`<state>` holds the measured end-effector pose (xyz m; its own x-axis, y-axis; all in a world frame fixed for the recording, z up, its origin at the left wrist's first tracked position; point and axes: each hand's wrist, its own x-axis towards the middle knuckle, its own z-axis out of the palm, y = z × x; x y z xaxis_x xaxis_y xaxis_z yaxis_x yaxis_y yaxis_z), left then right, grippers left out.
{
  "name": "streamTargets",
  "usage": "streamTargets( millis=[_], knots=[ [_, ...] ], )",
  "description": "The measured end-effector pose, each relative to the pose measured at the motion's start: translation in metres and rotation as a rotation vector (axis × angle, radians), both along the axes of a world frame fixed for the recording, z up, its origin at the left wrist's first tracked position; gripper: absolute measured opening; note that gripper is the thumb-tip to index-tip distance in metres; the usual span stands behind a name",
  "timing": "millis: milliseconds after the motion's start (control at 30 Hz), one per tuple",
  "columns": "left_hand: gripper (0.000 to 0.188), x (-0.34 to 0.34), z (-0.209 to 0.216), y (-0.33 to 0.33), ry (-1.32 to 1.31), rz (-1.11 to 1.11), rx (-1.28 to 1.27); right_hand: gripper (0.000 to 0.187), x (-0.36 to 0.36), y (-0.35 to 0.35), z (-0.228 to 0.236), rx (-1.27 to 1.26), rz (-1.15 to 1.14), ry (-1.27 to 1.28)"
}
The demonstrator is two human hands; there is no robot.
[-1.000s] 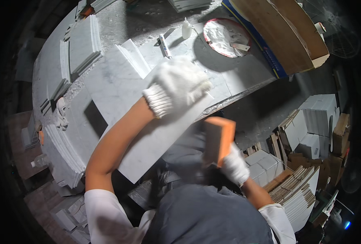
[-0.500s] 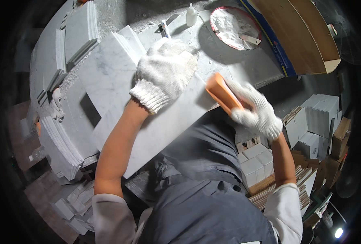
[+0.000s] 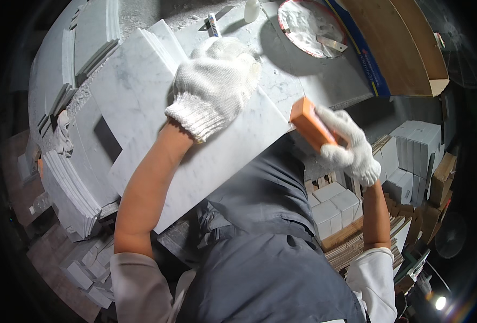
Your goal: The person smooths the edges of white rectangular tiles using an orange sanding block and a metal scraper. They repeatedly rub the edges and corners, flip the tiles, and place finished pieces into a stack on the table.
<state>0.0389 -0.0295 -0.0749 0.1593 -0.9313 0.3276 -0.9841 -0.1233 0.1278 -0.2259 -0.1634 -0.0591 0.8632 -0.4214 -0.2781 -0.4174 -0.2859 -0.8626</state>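
My left hand (image 3: 214, 86), in a white knit glove, lies flat on a long white marble slab (image 3: 136, 102) that rests across the grey stone worktable (image 3: 303, 86). My right hand (image 3: 348, 145), also gloved, grips an orange rectangular block (image 3: 309, 123). One end of the block touches the slab's near right corner edge. The slab runs diagonally from upper left to lower right, overhanging the table toward my body.
A round dish with white paste and a metal scraper (image 3: 309, 26) sits at the back, beside a small white bottle (image 3: 252, 9) and a marker (image 3: 213, 24). Cardboard boxes (image 3: 400, 48) lie right. Cut stone strips (image 3: 69, 177) stack at left; tile stacks (image 3: 335, 204) stand below right.
My right hand has lifted the orange block from below the table edge up to the slab's corner. My left hand stays pressed on the slab.
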Motion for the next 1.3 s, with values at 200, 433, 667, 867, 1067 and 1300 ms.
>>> streamTargets(
  millis=[200, 433, 667, 867, 1067, 1300],
  knots=[
    [0.023, 0.002, 0.001, 0.004, -0.006, -0.005, 0.009, 0.077, 0.020, -0.007, 0.002, -0.178, 0.185, -0.117],
    [0.023, 0.004, -0.002, 0.001, 0.005, -0.007, -0.010, 0.079, -0.067, 0.032, -0.035, -0.079, -0.539, -0.276],
    [0.023, 0.003, -0.001, 0.001, 0.001, -0.013, -0.004, 0.039, -0.018, 0.136, -0.069, -0.025, -0.328, -0.427],
    [0.026, 0.006, -0.003, 0.001, 0.036, 0.000, 0.015, 0.079, -0.001, 0.077, -0.052, -0.717, -0.561, -0.453],
    [0.028, 0.005, -0.001, 0.004, 0.027, -0.006, 0.009, 0.014, 0.008, 0.133, -0.046, 0.256, -0.313, -0.302],
    [0.030, 0.003, 0.002, -0.001, 0.011, -0.047, -0.112, 0.042, 0.024, 0.081, -0.026, -0.628, -0.498, -0.598]
  ],
)
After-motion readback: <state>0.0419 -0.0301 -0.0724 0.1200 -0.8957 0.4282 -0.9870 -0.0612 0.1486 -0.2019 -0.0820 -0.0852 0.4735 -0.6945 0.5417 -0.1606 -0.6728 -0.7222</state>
